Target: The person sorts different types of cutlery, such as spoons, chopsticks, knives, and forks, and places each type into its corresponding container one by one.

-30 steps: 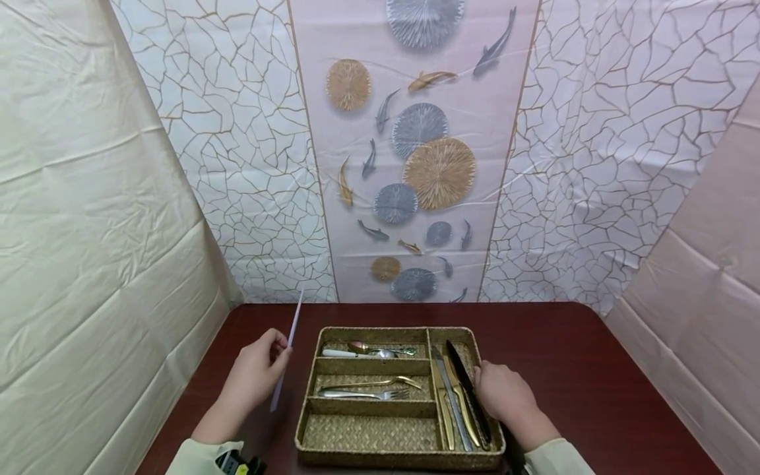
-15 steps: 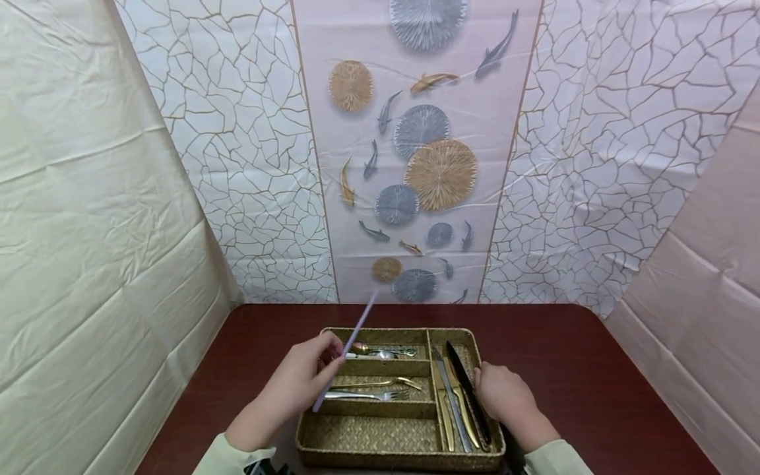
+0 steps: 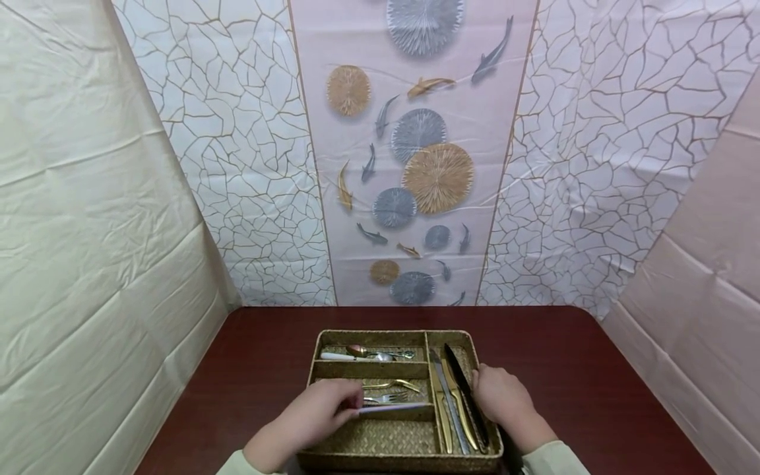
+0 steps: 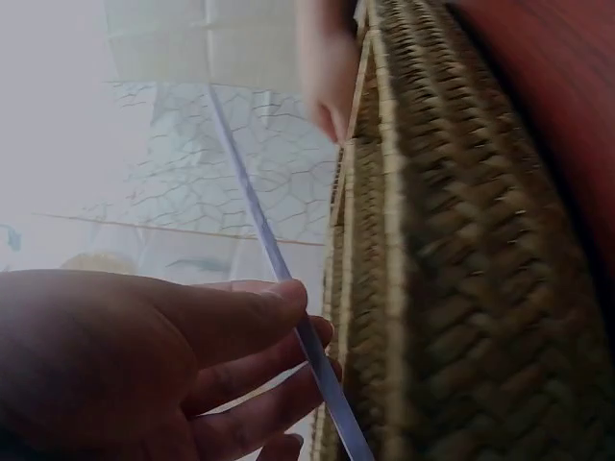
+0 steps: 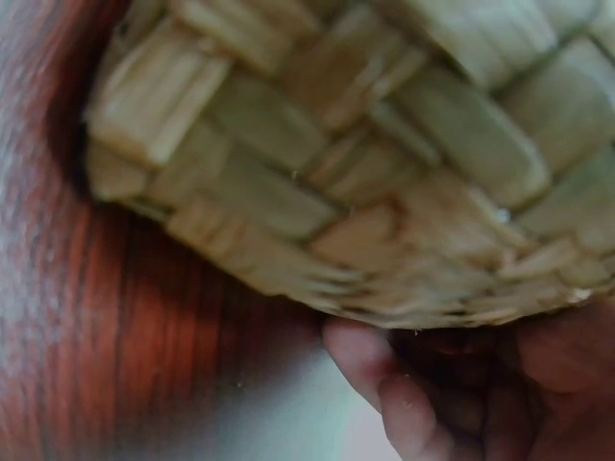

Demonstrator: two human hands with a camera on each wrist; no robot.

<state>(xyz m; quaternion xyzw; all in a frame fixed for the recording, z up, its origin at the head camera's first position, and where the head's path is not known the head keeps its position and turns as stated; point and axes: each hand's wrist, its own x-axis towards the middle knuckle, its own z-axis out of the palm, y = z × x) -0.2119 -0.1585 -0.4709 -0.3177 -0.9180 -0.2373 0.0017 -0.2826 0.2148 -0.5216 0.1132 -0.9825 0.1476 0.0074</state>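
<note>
My left hand (image 3: 315,410) pinches a thin lavender straw (image 3: 393,408) between thumb and fingers. The straw lies crosswise over the woven cutlery tray (image 3: 368,456), close to the divider behind the front compartment. In the left wrist view, the straw (image 4: 252,202) slants past the tray's woven wall (image 4: 480,221). On the tray's right side, my right hand (image 3: 505,396) grips the rim, its fingers (image 5: 360,355) curled at the edge in the right wrist view. Behind the straw lie a silver fork (image 3: 386,398) and a gold bent-ended utensil (image 3: 404,384), partly hidden by my left hand.
Spoons (image 3: 357,350) lie in the back compartment, with a white handle (image 3: 336,356) beside them. The long right compartment holds several knives, among them a black knife (image 3: 466,389). Beneath is a dark red table (image 3: 570,369), with patterned cloth (image 3: 552,218) hanging behind.
My left hand has carried the straw rightward from beside the tray to over it, turning it from nearly upright to nearly level. My right hand has stayed at the tray's right rim.
</note>
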